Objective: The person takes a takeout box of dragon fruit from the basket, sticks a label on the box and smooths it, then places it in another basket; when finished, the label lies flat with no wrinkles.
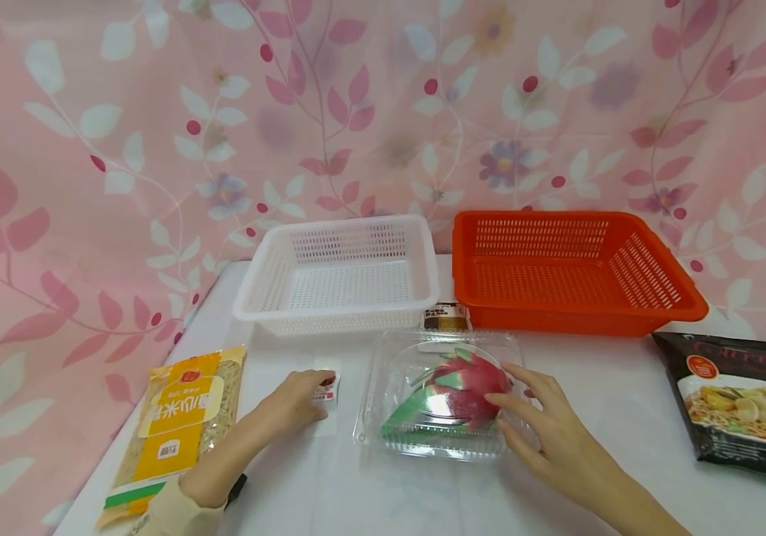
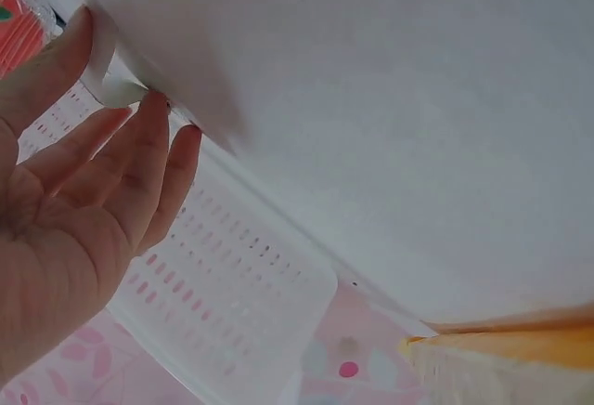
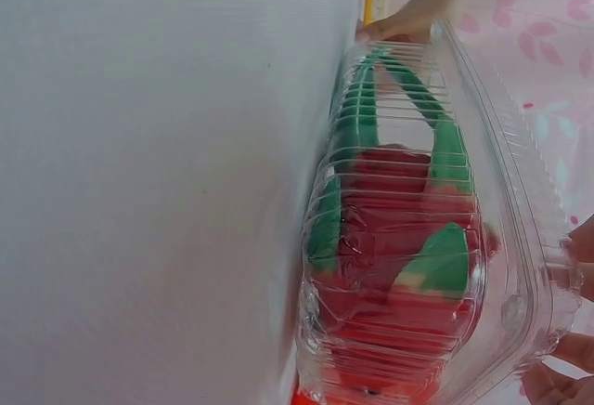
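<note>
A dragon fruit (image 1: 466, 387) with green-tipped scales lies inside a clear plastic clamshell box (image 1: 372, 417) at the middle of the table. My right hand (image 1: 550, 432) reaches over the box's right side, fingers spread and loosely bent, with the fingertips at the clear plastic. In the right wrist view those fingers (image 3: 559, 368) show beside the box's rim. To the left of the box, my left hand (image 1: 292, 406) pinches a small white printed packet (image 1: 326, 390) between thumb and fingers, low at the tabletop. The left wrist view shows the packet's pale curled edge (image 2: 116, 89) by the fingertips.
Behind stand a white plastic basket (image 1: 336, 316) and a red one (image 1: 557, 316), with a small dark-and-gold package (image 1: 446, 318) between their fronts. A yellow bag of rice noodles (image 1: 175, 424) lies at the left, a black noodle packet (image 1: 744, 402) at the right.
</note>
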Tool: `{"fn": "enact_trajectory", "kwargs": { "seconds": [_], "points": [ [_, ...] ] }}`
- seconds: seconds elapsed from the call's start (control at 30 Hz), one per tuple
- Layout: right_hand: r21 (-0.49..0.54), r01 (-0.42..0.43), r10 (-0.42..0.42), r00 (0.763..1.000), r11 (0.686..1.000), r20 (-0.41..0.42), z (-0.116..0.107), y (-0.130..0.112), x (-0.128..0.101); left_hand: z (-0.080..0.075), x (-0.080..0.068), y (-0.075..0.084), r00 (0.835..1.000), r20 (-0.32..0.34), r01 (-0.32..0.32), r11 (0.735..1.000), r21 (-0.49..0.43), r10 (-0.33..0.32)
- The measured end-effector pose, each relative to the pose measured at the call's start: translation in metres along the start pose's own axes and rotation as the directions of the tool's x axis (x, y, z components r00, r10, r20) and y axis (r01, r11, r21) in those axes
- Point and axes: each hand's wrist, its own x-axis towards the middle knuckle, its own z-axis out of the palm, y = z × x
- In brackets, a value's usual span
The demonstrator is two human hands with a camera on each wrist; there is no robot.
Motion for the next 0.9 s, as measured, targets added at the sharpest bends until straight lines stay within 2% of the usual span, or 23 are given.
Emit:
{"fn": "enact_trajectory", "kwargs": {
  "seconds": [0.17, 0.3, 0.4, 0.73, 0.9],
  "points": [
    [0.021, 0.020, -0.020, 1.000, 1.000, -0.007, 0.002, -0.001, 0.000, 0.000, -0.002, 0.000, 0.998, -0.002, 0.062, 0.997, -0.039, -0.062],
    [0.025, 0.026, -0.026, 1.000, 0.999, 0.001, 0.002, -0.002, 0.000, -0.003, -0.001, 0.000, 0.998, -0.032, 0.058, 0.998, -0.038, -0.059],
    [0.029, 0.026, -0.026, 1.000, 0.999, 0.008, 0.002, -0.003, 0.002, -0.006, 0.001, -0.002, 0.998, -0.053, 0.024, 1.000, -0.021, -0.025],
    [0.040, 0.007, -0.008, 1.000, 0.999, 0.022, 0.002, -0.005, 0.001, -0.010, 0.005, -0.003, 0.999, 0.014, 0.051, 0.996, -0.080, -0.050],
    [0.042, -0.016, 0.014, 0.999, 0.999, 0.048, 0.003, -0.009, 0.002, -0.009, 0.004, -0.004, 1.000, -0.011, 0.027, 0.995, -0.095, -0.029]
  ]
}}
